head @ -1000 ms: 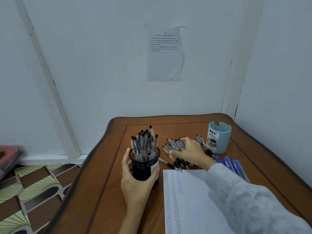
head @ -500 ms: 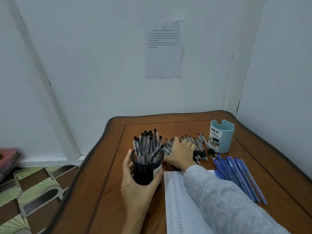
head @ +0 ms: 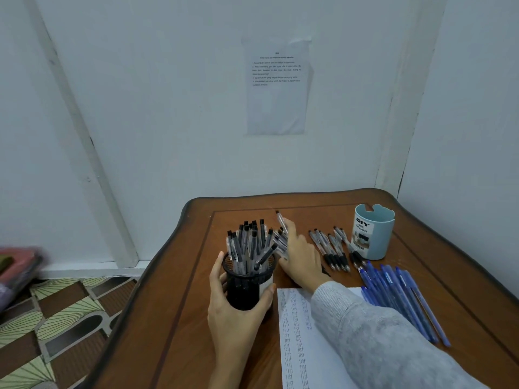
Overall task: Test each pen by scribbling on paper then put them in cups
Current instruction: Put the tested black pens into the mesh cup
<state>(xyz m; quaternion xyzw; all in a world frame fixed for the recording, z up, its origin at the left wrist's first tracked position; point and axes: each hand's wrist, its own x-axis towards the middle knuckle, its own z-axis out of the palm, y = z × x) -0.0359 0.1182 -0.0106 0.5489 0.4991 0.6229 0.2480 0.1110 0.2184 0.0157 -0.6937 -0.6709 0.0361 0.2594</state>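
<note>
Left hand (head: 233,313) wrapping fingers round black mesh pen cup (head: 244,287), bracing it on table (head: 174,318). Right hand (head: 302,256) clutching bunch of black pens (head: 280,241) just beside cup rim. Risk: bunch fanning out, pens slipping, jamming against crowded cup.

Open table (head: 309,204) lies behind the black cup (head: 244,287); loose pens (head: 331,249) front the blue cup (head: 373,237).

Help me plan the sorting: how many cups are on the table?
2. A black mesh cup, full of black pens, gripped by the left hand, left of the paper; a light blue cup far right, behind the blue pens.
</note>
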